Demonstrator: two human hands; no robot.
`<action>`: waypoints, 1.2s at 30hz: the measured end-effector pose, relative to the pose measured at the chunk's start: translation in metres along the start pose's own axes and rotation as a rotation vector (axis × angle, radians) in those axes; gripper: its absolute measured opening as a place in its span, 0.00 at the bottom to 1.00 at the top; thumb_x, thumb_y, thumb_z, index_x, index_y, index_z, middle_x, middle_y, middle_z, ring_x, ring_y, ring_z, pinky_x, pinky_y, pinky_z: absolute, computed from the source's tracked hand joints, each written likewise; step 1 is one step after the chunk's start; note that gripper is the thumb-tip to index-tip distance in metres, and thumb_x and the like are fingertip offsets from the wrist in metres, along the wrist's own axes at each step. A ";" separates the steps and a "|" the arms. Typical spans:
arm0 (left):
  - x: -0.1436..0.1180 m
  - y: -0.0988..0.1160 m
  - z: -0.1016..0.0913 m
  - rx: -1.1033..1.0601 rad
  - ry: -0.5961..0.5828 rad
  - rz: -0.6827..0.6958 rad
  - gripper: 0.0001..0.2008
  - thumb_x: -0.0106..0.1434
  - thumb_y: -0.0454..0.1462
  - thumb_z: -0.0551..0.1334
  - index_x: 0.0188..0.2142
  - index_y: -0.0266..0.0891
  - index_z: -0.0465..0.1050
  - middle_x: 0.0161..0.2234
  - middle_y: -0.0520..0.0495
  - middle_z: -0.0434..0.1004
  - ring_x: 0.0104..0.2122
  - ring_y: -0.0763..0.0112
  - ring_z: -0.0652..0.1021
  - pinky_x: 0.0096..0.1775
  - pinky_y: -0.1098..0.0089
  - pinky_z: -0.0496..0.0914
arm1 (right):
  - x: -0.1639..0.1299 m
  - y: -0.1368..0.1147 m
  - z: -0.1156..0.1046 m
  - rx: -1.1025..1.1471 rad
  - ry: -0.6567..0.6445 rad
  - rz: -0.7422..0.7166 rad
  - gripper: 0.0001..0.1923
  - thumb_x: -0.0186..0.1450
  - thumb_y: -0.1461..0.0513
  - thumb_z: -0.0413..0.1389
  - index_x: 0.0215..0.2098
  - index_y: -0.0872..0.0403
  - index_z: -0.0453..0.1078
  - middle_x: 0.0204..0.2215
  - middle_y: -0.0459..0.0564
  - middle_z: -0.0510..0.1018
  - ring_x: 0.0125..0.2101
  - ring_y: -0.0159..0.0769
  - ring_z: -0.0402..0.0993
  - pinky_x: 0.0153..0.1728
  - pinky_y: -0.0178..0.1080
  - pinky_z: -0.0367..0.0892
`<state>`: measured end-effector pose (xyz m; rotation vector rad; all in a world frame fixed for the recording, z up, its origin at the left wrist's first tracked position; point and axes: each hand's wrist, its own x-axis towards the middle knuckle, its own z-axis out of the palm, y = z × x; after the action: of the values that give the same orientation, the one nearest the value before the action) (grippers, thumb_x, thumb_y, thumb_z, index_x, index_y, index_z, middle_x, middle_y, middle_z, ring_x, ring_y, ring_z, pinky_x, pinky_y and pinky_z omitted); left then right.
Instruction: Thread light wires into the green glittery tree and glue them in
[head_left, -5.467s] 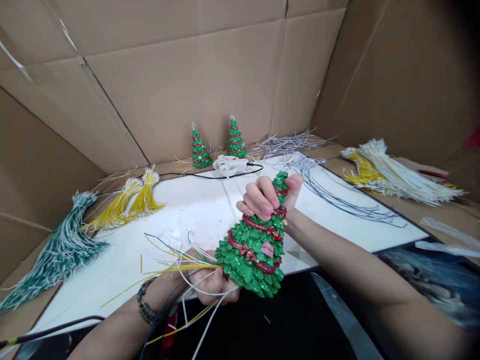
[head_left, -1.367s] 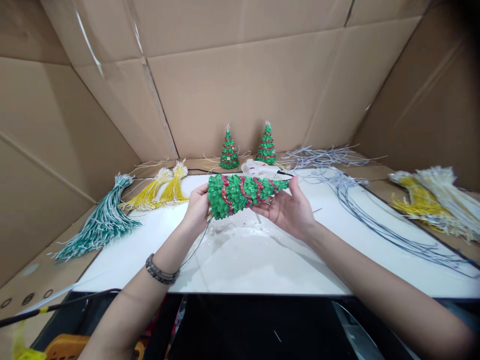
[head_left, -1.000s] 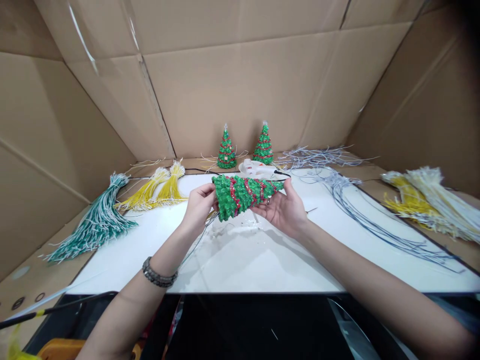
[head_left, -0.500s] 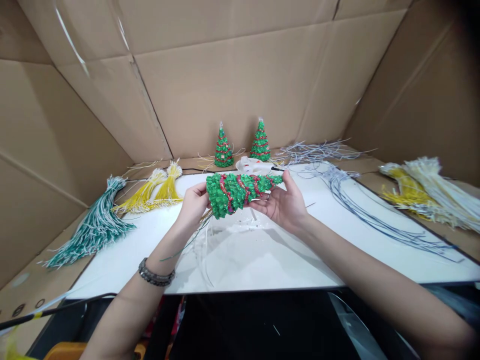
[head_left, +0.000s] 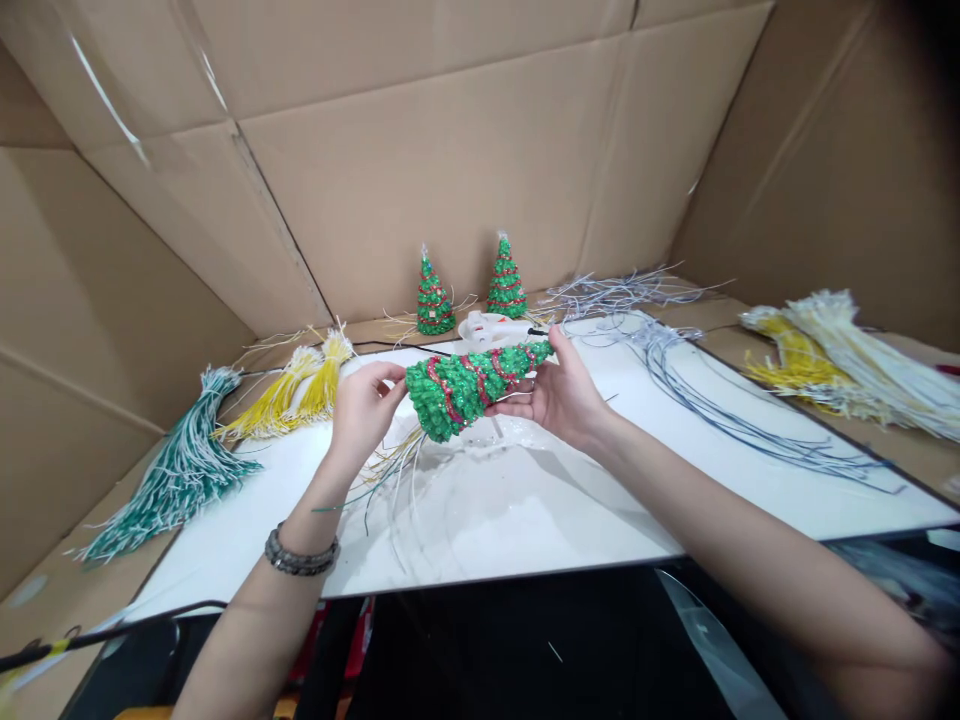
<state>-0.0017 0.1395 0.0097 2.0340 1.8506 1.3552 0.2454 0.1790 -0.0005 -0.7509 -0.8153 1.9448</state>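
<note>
Lying on its side in the air above the white board (head_left: 525, 510), the green glitter tree (head_left: 466, 382) rests across the fingers of the right hand (head_left: 559, 395), whose palm faces up and whose thumb presses the narrow top. The left hand (head_left: 361, 408) is at the tree's wide base, fingers curled and fingertips touching the rim; whether it grips the base I cannot tell. Thin loose wires (head_left: 390, 475) of yellow, white and dark colour trail down from the base, just below the left hand, onto the board. Beyond both hands stand two small trees (head_left: 433, 298) upright against the cardboard wall (head_left: 450, 170), with a white glue gun (head_left: 487, 327) just past the right thumb.
</note>
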 end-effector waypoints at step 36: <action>-0.007 -0.012 -0.002 0.190 0.227 0.555 0.13 0.69 0.38 0.57 0.46 0.41 0.79 0.43 0.43 0.85 0.44 0.64 0.83 0.48 0.66 0.75 | -0.009 -0.019 -0.003 -0.151 -0.125 -0.141 0.34 0.65 0.35 0.45 0.44 0.56 0.69 0.24 0.56 0.80 0.23 0.43 0.80 0.22 0.39 0.76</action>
<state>-0.0116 0.1362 -0.0002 2.7412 1.6023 1.6386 0.2606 0.1798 0.0138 -0.6462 -1.0727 1.8325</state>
